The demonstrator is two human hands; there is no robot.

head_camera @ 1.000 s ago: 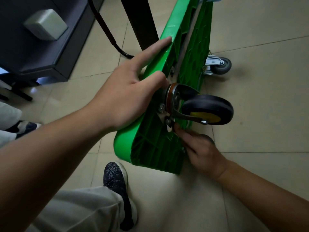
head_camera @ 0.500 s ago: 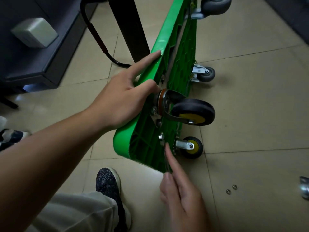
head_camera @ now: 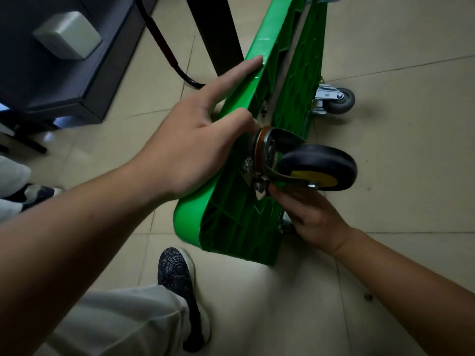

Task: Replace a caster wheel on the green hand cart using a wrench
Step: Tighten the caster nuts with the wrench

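Green plastic is being steadied: the cart (head_camera: 231, 227) is being held on its side edge on the tiled floor (head_camera: 398, 176), with its ribbed underside facing right. The left hand (head_camera: 190, 150) is being laid over the upper rim, index finger (head_camera: 236, 73) straight along it and thumb (head_camera: 239, 119) hooked over the edge. The right hand (head_camera: 313, 217) is being held under the black wheel (head_camera: 318, 163), fingers curled, one fingertip touching a bolt (head_camera: 260, 187) on the mounting plate. Whether the bolt is being pinched cannot be told.

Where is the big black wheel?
Head view, right of centre: the black wheel juts from the underside of the green cart, just above the right hand.
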